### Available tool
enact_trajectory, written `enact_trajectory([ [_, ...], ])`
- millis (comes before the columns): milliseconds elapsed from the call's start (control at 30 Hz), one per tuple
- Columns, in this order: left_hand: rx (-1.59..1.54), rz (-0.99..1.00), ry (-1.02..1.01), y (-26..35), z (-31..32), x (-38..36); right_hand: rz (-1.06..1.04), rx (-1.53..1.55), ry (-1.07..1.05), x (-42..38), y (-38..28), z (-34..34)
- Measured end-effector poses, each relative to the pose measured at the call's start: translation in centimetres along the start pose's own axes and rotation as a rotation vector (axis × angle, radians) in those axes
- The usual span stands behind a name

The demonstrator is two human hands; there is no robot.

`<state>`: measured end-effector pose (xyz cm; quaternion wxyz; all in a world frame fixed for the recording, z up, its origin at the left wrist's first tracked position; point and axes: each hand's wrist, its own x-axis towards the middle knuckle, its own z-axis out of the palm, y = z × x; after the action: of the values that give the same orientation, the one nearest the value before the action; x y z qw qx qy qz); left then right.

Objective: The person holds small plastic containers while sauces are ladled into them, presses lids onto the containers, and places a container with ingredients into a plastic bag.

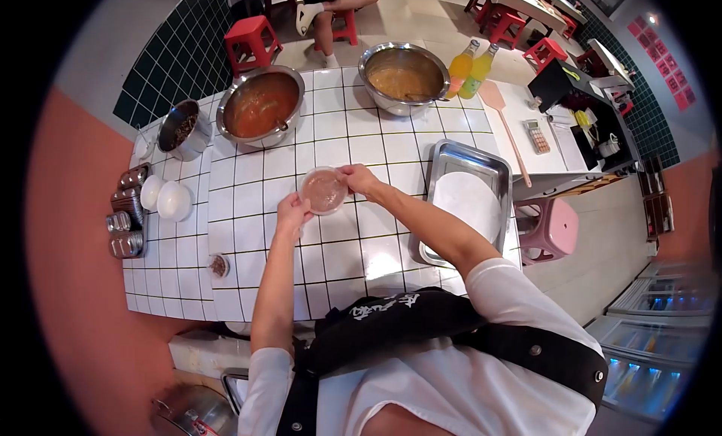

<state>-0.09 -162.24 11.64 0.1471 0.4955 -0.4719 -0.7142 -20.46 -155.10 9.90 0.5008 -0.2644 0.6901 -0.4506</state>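
Observation:
A round, shallow container (324,191) with a pale rim and pinkish, see-through look is held over the white tiled counter (323,259). My left hand (293,214) grips its lower left edge, fingers closed on the rim. On the upper right edge, my right hand (359,182) pinches the same rim. What the container holds, if anything, is too unclear to tell. To the right of my hands lies a metal tray (505,165) with a white round sheet in it. A small cup of brown bits (219,265) stands to the lower left.
Farther back are a bowl of red sauce (261,105), a bowl of yellowish liquid (406,73) and two bottles (478,71). At the left stand a metal pot (184,131), white bowls (174,201) and metal tins (126,210). A seated person (331,11) is beyond the counter.

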Motion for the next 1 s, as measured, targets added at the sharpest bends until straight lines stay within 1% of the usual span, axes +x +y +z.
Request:
enact_trajectory([
  [67,-0.054,0.026,-0.027,-0.3,0.2,-1.1,0.007,-0.019,-0.014,-2.1,0.0,-0.3],
  [100,-0.076,0.04,-0.043,-0.4,0.2,-1.9,0.043,0.022,-0.02,-2.7,0.2,-0.4],
  [133,-0.1,0.053,-0.047,-0.6,-0.2,-2.8,0.013,0.045,-0.046,-3.9,0.2,-0.6],
  [167,-0.077,0.082,-0.1,-0.6,-0.6,-4.3,-0.029,0.084,0.008,-5.4,0.2,0.0],
  [200,-0.057,0.111,-0.146,-0.9,-0.8,-5.7,-0.022,0.103,-0.027,-7.1,-0.3,0.1],
  [267,0.048,0.066,-0.139,-2.3,-1.3,-7.2,0.034,0.079,-0.066,-9.5,-0.3,0.4],
  [300,0.008,0.074,-0.098,-3.1,-1.4,-8.3,0.037,0.135,-0.084,-11.2,-0.8,0.9],
  [367,-0.069,0.108,-0.031,-4.6,-0.9,-10.5,0.071,0.146,-0.088,-12.6,0.9,1.5],
  [433,-0.054,0.145,-0.012,-6.0,-1.1,-12.1,0.096,0.053,-0.124,-13.8,2.6,1.8],
  [567,-0.012,0.215,0.047,-9.8,-1.5,-13.4,0.161,0.099,-0.144,-16.0,4.5,3.0],
  [667,-0.1,0.257,0.009,-9.0,-2.3,-14.6,0.162,0.058,-0.133,-16.2,5.0,3.1],
  [733,0.244,0.113,0.075,-6.5,-5.2,-15.4,0.166,0.029,-0.139,-16.4,4.2,2.9],
  [800,0.75,0.598,0.659,-8.2,-10.1,-11.5,0.18,0.03,-0.165,-16.5,3.9,2.6],
  [833,0.81,0.523,0.748,-6.1,-13.0,-11.1,0.189,0.031,-0.176,-16.6,4.0,2.5],
  [867,1.019,0.445,0.94,-4.7,-15.2,-10.9,0.201,0.035,-0.172,-16.8,4.1,2.4],
  [933,1.227,0.144,0.963,-3.2,-18.2,-10.2,0.218,0.048,-0.153,-16.7,4.2,2.3],
  [1000,1.158,0.025,0.856,-3.6,-20.8,-8.9,0.186,0.031,-0.142,-16.6,4.3,2.4],
])
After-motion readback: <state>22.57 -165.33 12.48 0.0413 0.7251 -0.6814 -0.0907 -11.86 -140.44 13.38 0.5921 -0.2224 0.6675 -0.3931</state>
